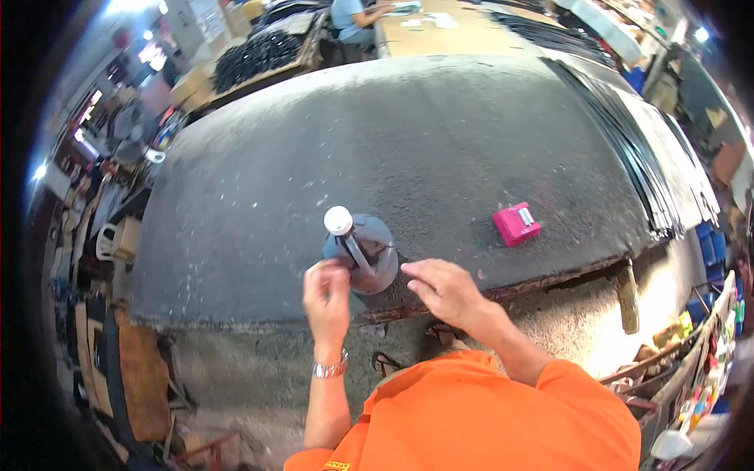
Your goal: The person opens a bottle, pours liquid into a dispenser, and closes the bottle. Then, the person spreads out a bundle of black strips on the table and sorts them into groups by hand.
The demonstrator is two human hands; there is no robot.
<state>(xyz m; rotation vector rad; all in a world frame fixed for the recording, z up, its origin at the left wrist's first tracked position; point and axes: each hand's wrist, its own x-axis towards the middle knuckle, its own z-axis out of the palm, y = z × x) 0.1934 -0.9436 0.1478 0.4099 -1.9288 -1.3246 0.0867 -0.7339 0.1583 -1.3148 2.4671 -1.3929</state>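
A translucent jug (pixel 378 250) with a white cap (pixel 338 220) and a handle stands near the front edge of the dark table (pixel 259 204). My left hand (pixel 327 294), with a metal watch on its wrist, is at the jug's lower left, its fingers bent; whether it touches the jug I cannot tell. To the right of the jug is my right hand (pixel 444 290), fingers stretched toward it with nothing in them. Farther right on the table sits a pink box-like object (pixel 516 224) with a pale piece on top.
Dark strips (pixel 628 149) lie along the table's right side. Behind, a person (pixel 357 20) sits at a lighter table (pixel 455 39). A tray of black pieces (pixel 259 61) stands at the back left. Cluttered shelves (pixel 699 377) are at the lower right.
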